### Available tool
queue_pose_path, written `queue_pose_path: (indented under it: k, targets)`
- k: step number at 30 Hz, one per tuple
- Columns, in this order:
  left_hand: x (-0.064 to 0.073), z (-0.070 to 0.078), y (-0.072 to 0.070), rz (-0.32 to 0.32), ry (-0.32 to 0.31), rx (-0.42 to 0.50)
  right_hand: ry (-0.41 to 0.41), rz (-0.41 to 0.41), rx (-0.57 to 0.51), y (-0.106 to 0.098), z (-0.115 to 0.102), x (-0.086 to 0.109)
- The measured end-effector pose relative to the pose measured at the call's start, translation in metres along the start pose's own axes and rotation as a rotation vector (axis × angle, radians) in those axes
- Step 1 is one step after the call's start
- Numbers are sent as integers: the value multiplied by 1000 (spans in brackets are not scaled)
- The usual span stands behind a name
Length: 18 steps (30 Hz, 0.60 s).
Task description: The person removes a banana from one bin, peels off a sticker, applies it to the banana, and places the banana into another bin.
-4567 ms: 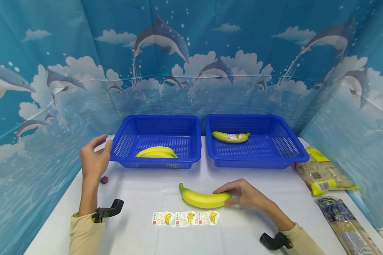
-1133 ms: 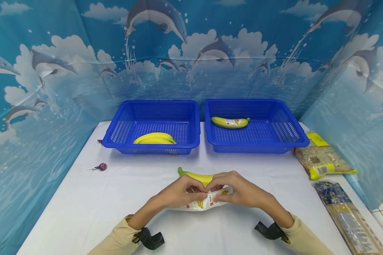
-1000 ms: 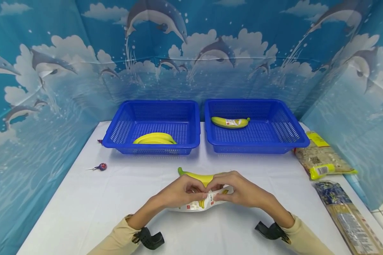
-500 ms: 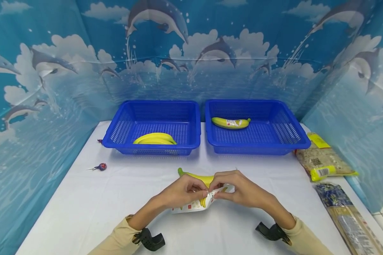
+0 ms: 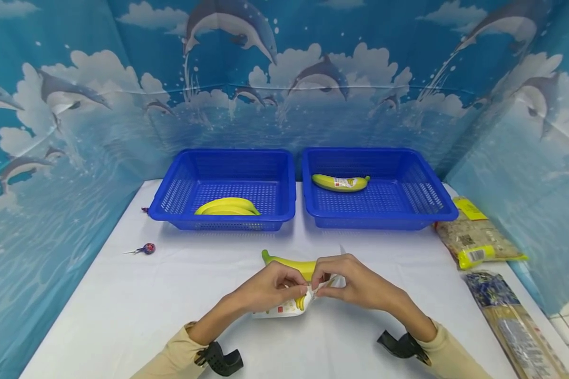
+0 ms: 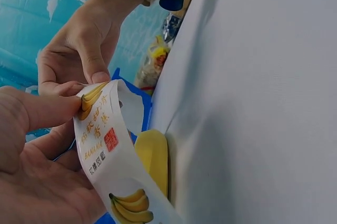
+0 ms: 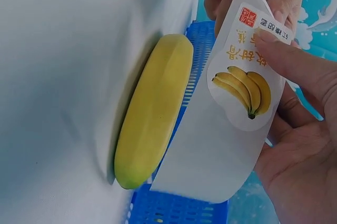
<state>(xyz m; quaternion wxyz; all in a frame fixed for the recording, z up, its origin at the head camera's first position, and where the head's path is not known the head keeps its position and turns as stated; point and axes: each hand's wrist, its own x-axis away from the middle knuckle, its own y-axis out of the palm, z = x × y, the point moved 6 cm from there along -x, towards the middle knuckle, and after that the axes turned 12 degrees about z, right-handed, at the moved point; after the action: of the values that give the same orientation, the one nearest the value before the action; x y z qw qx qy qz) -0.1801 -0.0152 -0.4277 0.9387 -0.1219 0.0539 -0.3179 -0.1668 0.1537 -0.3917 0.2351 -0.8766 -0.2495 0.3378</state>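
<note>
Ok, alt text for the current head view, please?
A person's hands pinch a strip of banana labels in front of a banana lying on a white table. Behind, one blue basket holds bananas, a second basket a labelled banana.

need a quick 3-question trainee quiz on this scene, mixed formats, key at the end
1. What do the left hand and right hand both pinch?
2. True or false: the banana in the right blue basket bears a sticker.
3. The banana nearest the hands lies:
A) inside a basket
B) on the white tabletop
C) across a basket's rim

Key:
1. A strip of banana stickers.
2. True.
3. B.
</note>
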Motion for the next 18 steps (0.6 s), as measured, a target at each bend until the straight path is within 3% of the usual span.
queue_pose_path:
  k: [4,18]
  targets:
    - [0,0,-4,14,5,-25,-14,-8,2,0,1,-2]
    - [-1,-8,-4,70,40,-153,69,-35,-8,-6,15,3]
